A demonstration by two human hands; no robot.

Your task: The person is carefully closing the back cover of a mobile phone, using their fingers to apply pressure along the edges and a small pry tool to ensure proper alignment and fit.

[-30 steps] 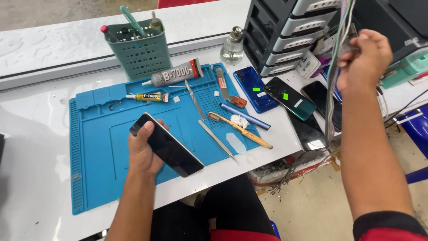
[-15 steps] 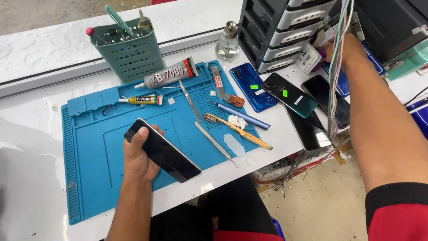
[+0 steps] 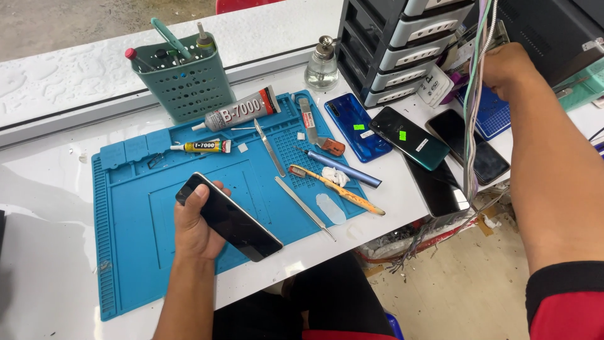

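The black phone (image 3: 229,218) stays clamped in the left hand (image 3: 196,226) over the blue mat (image 3: 126,252); the right hand (image 3: 503,66) has dropped right of the mat, now closed around hanging cables (image 3: 472,126).

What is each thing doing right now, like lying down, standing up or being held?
Black phone: held in left hand, screen dark.
Right hand: reaching among hanging cables.
Blue phone: lying flat.
Large glue tube: lying, capped.
Green basket: upright, tools inside.
Glass bottle: upright.
Tweezers: lying on blue mat.
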